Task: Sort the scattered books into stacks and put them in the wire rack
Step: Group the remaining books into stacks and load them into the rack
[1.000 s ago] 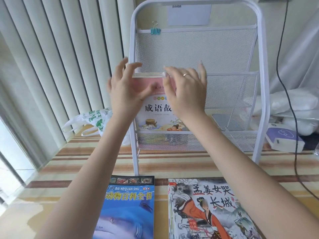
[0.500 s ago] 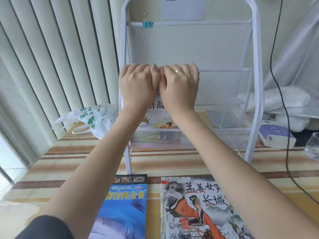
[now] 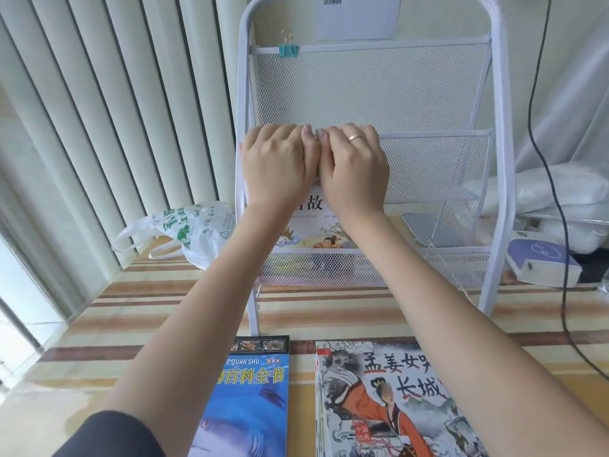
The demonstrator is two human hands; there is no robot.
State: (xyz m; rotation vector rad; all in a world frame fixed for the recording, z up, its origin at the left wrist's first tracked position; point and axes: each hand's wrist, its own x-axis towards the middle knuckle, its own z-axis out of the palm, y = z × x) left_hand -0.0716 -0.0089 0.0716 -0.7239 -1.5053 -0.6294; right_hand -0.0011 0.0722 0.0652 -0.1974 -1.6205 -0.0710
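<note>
One stack of books [image 3: 318,222] stands upright in the left end of the wire rack [image 3: 431,179], in its lower mesh pocket, with the front cover facing out. The left hand [image 3: 280,163] and the right hand [image 3: 354,166] lie side by side over its top edge, fingers curled down across the edge; whether they grip it or merely press it home is hard to tell from behind. That stack looks all but placed. Two remain on the near edge of the table: a blue shark book [image 3: 245,400] to the left and a painted-cover stack [image 3: 389,400] to its right, both lying flat, well apart from the rack. The striped tabletop [image 3: 329,311] also carries a plastic bag [image 3: 188,229] at far left and a small white device [image 3: 543,263] at far right. Vertical blinds [image 3: 115,110] cover the left wall, and a black cable [image 3: 553,192] hangs at right.
</note>
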